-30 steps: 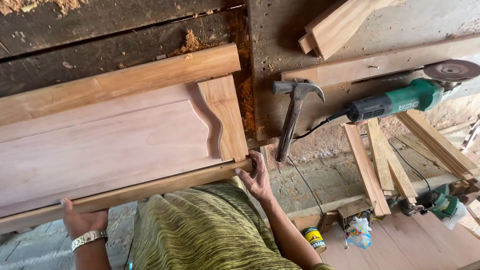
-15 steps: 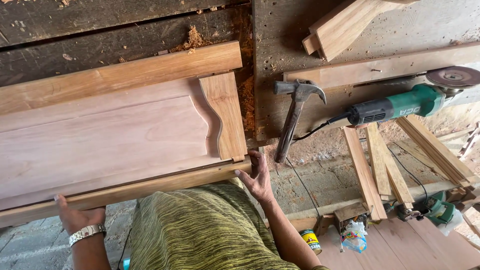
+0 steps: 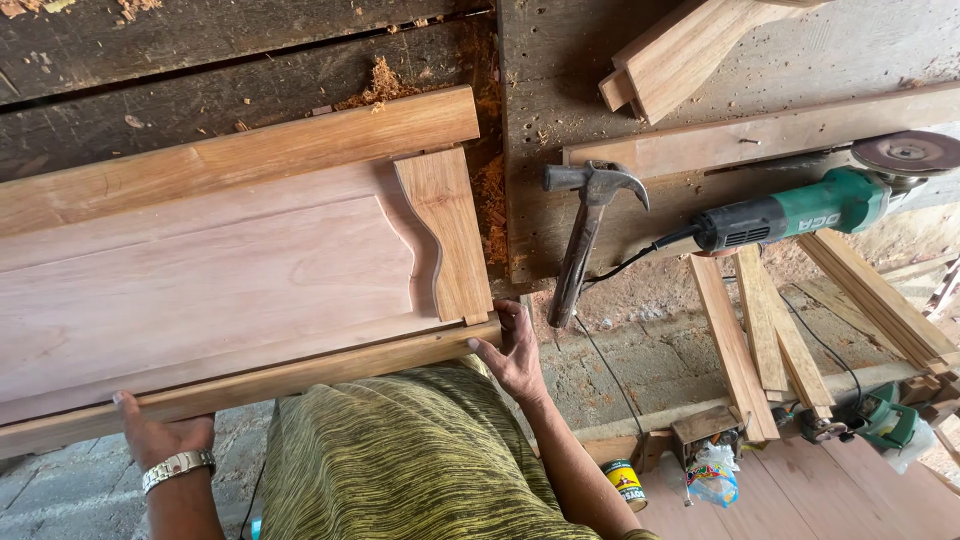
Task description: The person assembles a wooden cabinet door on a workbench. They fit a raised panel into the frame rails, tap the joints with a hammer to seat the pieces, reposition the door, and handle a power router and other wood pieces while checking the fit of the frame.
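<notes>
Dark plank surface [image 3: 250, 60], sawdust-strewn. One wooden panel frame [image 3: 230, 280] at left, near rail gripped by both: left hand [image 3: 160, 435] lower left, right hand [image 3: 515, 350] at its end. One hammer [image 3: 585, 235] centre; one green grinder [image 3: 800, 210] right.

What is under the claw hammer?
The claw hammer lies on the dark plank workbench; its handle end overhangs the edge above paving. A black cable passes beside it. The bench surface directly beneath is hidden.

Door panel's [image 3: 200, 290] left end, beyond the picture's edge.
</notes>
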